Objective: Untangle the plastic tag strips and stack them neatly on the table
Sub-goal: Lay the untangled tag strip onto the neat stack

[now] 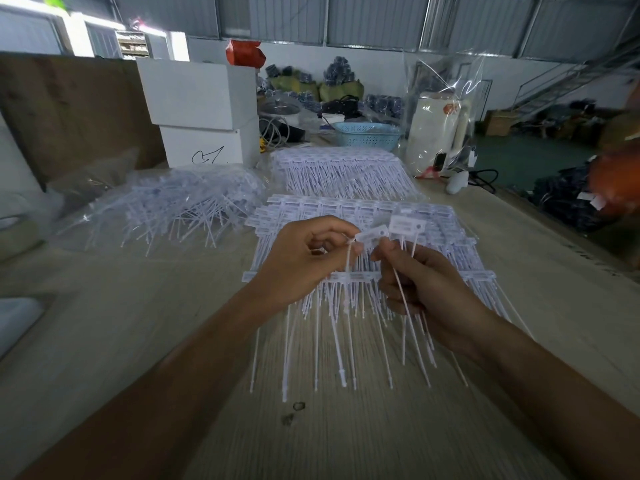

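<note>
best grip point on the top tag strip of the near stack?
Grip the top tag strip by its header bar, pinching one end, likely the left end, which sticks out clear of both hands. Come from above and the side: the bar is flat and rigid, while the thin tails fan toward the camera and would snag.

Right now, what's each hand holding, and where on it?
Left hand pinches a tag strip by its flat head end. Right hand grips other tag strips' thin tails just below their heads.
</note>
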A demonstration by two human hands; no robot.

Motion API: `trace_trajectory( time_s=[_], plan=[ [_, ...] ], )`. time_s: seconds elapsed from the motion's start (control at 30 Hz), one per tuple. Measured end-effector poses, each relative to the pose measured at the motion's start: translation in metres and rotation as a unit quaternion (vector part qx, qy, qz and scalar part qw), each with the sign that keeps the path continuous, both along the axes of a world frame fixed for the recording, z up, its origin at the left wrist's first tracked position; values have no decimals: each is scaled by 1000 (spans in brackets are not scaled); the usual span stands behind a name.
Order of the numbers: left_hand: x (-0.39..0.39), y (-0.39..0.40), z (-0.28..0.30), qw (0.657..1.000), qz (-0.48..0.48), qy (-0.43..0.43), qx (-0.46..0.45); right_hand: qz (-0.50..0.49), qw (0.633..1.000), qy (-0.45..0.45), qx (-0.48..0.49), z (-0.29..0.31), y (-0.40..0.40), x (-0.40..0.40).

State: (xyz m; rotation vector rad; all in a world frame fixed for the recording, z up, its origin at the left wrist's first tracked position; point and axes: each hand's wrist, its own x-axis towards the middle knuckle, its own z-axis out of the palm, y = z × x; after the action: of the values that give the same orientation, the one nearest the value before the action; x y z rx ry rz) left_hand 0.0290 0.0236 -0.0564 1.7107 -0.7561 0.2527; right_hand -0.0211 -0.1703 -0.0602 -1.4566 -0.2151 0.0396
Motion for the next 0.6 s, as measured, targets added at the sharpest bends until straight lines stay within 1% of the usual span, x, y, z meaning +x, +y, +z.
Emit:
trace_trajectory(
  time_s=[0.2, 0.33, 0.4, 0.53, 0.6],
  plan=[
    [2, 0, -2, 1000, 9, -6, -5, 43, 998, 6, -55, 0, 3, -3],
    [3, 1, -2, 1000, -14, -8, -20, 37, 997, 13, -62, 0, 5, -3],
    [4, 2, -3, 1000, -22, -8, -18, 36, 998, 21, -57, -1, 5, -2],
    [6, 1, -6, 999, -28, 0, -25, 60, 998, 35, -7, -3, 5, -1],
    [8, 2, -6, 999, -35, 1, -24, 69, 997, 31, -17, -3, 4, -1]
  ],
)
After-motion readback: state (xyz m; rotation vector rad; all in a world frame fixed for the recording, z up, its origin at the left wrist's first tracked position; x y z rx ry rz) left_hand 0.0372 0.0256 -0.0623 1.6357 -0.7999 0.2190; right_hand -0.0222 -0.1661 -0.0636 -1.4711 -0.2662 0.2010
